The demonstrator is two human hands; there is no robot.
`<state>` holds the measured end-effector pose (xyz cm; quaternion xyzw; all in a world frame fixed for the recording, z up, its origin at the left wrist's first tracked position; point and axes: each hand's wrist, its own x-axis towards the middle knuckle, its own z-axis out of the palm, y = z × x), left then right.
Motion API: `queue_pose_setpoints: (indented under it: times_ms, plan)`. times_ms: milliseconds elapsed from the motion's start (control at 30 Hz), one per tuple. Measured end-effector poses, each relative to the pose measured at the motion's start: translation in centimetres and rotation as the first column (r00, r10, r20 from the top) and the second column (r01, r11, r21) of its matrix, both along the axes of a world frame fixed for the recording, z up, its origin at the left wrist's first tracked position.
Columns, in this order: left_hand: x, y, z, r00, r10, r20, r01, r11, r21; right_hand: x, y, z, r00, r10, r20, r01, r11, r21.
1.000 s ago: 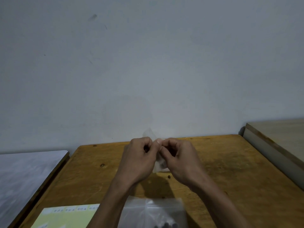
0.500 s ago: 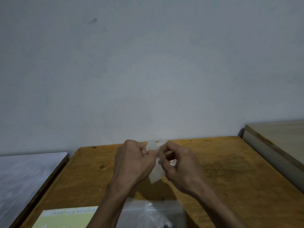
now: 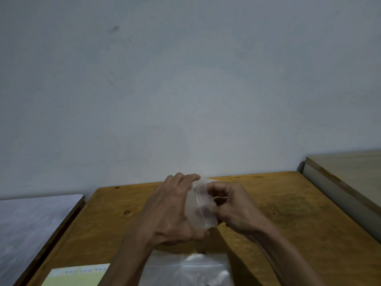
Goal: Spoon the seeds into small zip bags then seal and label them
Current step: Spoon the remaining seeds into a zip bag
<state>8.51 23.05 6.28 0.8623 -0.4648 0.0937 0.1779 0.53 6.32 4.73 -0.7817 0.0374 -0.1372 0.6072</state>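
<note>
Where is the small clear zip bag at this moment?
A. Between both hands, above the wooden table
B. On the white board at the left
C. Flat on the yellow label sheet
A: the left hand and right hand hold the small zip bag above the wooden table.

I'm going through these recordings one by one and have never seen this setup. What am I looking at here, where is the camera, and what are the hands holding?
There is no machine: a person works bare-handed, filmed by a wide-angle camera worn on the head and looking forward and down. The left hand and right hand together hold a small clear plastic zip bag above a worn orange-brown wooden table. Near the bottom edge lie a larger clear plastic bag and a pale yellow label sheet. Whether the small bag holds seeds cannot be told.
</note>
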Motion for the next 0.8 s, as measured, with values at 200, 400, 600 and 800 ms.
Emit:
queue_pose_setpoints:
  times_ms: [200,400,600,800]
  plan:
    - [0.3,-0.5,-0.4,0.999,0.026,0.026,-0.027,0.997,0.067,0.0,-0.2,0.0,0.991,-0.133,-0.002,0.116,0.869,-0.481]
    - [0.6,-0.1,-1.2,0.996,0.028,-0.082,-0.021,0.996,0.091,-0.5,-0.9,0.9,0.993,0.115,-0.02,-0.116,0.955,-0.272]
    - [1.1,0.1,-2.7,0.979,0.105,-0.174,-0.076,0.984,0.164,0.7,-1.7,-1.3,0.99,-0.139,-0.036,0.122,0.948,-0.295]
    - [2.7,1.2,-3.5,0.936,0.173,-0.307,-0.14,0.982,0.127,0.0,-6.2,-3.1,0.809,-0.566,-0.157,0.309,0.637,-0.706]
